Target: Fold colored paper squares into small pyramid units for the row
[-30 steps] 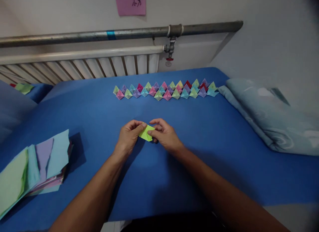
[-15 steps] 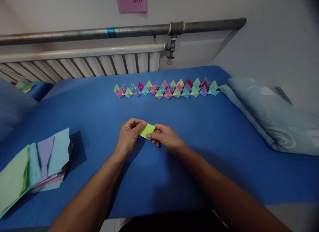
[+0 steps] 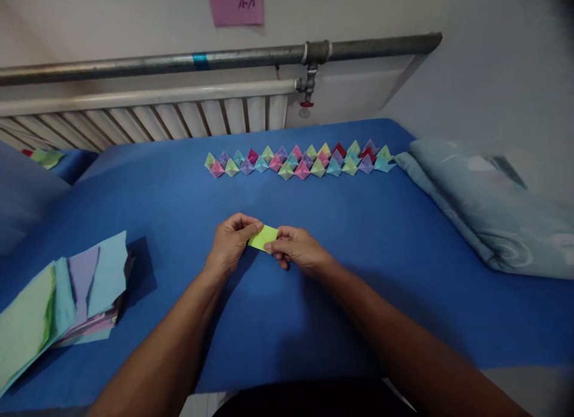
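Observation:
A small folded piece of yellow-green paper [image 3: 263, 238] is held between my two hands, above the blue surface. My left hand [image 3: 231, 241] pinches its upper left corner, thumb on top. On the opposite side my right hand [image 3: 298, 248] grips the paper's right edge, its thumb lying over the lower corner and the other fingers curled beneath. Beyond the hands, several folded paper pieces [image 3: 302, 169] in green, pink, blue, purple, red and yellow stand in two close rows.
A loose stack of coloured paper sheets [image 3: 105, 279] lies at the left on the blue sheet [image 3: 170, 202]. A folded grey-green blanket [image 3: 488, 208] rests at the right. Behind run a radiator [image 3: 179, 119] and a metal pipe [image 3: 251, 57] with a red-handled valve [image 3: 307, 104].
My hands keep their grip on the yellow-green paper, which is tilted very slightly differently. The rows and the stack have not been moved.

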Available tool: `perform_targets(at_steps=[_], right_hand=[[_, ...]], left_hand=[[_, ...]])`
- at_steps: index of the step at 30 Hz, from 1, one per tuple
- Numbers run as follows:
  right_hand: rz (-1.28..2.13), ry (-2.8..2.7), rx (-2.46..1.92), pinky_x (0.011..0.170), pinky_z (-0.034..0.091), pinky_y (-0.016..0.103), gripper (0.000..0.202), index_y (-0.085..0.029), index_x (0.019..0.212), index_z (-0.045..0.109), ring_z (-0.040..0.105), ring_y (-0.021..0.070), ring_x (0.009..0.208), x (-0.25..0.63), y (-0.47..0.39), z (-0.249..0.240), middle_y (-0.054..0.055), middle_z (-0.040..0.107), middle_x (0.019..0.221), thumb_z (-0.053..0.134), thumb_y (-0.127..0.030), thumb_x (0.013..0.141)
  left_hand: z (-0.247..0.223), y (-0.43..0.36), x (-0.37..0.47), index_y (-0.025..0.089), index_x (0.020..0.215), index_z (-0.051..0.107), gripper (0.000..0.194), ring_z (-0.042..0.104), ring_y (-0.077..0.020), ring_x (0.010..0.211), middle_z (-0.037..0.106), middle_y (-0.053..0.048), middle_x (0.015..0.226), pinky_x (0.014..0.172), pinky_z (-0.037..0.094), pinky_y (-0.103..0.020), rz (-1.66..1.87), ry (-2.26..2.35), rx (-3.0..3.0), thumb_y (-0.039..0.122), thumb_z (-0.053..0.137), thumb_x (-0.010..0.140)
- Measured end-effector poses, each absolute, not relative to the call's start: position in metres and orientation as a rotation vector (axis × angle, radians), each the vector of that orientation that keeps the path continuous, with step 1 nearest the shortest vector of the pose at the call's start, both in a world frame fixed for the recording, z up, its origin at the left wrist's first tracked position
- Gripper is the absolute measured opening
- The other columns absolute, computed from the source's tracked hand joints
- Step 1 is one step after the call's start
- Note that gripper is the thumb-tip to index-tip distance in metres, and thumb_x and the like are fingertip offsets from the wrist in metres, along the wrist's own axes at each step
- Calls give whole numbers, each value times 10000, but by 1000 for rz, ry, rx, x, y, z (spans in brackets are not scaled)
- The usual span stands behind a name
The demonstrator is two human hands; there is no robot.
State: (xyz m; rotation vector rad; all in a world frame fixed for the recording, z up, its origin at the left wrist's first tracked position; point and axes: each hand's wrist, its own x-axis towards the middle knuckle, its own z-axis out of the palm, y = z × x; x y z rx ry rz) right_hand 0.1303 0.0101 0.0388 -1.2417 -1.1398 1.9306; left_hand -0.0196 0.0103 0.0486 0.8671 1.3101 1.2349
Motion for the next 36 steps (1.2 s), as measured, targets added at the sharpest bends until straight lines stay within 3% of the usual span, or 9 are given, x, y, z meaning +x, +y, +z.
perform_targets(at_steps=[3,5,11,16,21,24,26,30,36], right_hand=[[1907,-1165,-1252,368,364,184,158,-181,843,575,520,85,466,141,8,40,-5,630,650,644,-302,769],[1615,-1253,-1275,409,387,201,209,-198,943,593,545,102,537,152,5,40,11,638,733,602,-357,807],[468,-2064,-912,816,467,348,214,-232,974,657,589,182,917,168,-12,36,59,645,1008,561,-136,808],[2,-2269,-793,793,388,331,162,-247,906,662,571,169,889,163,-20,39,25,672,918,550,-137,867],[-75,-2329,-741,733,350,311,149,-211,843,644,545,153,812,170,-28,37,15,685,835,535,-128,901],[-55,-2421,-774,729,335,315,165,-198,838,644,527,154,801,177,-36,29,25,681,848,514,-135,918],[-27,-2495,-767,737,327,322,176,-195,856,647,519,157,812,180,-40,23,32,677,868,496,-143,931],[46,-2579,-798,750,315,332,176,-202,915,650,509,169,838,183,-43,17,39,678,917,478,-177,949],[303,-2601,-866,787,326,343,165,-183,1019,624,519,192,892,187,-43,23,65,678,1025,479,-208,945]], left_hand=[[49,11,-22,154,600,639,204,526,-91,513,617,6,564,524,402,-225,1217,1294,801,236,808,519],[49,10,-23,150,606,642,207,532,-92,504,618,0,562,514,405,-223,1175,1276,748,228,815,522],[52,6,-23,144,571,634,204,521,-89,446,602,-1,530,444,387,-212,964,1221,619,187,816,489],[52,4,-18,145,585,635,203,539,-97,466,617,-8,565,450,406,-214,863,1203,641,185,810,489],[51,-10,-16,166,678,663,113,554,-120,555,629,-18,641,548,436,-254,969,1352,920,196,749,612],[48,-36,-20,208,802,698,74,616,-164,766,683,-38,813,754,461,-307,1184,1521,1500,188,681,733],[43,-55,-23,223,867,704,110,625,-197,902,703,-46,891,856,435,-348,1082,1442,1923,180,623,807],[32,-78,-26,220,1010,674,231,617,-210,953,720,-43,992,848,417,-374,816,1300,2406,119,511,881],[28,-75,-25,174,1067,647,211,611,-216,965,711,-65,1068,885,402,-410,695,1315,2611,161,533,891]])
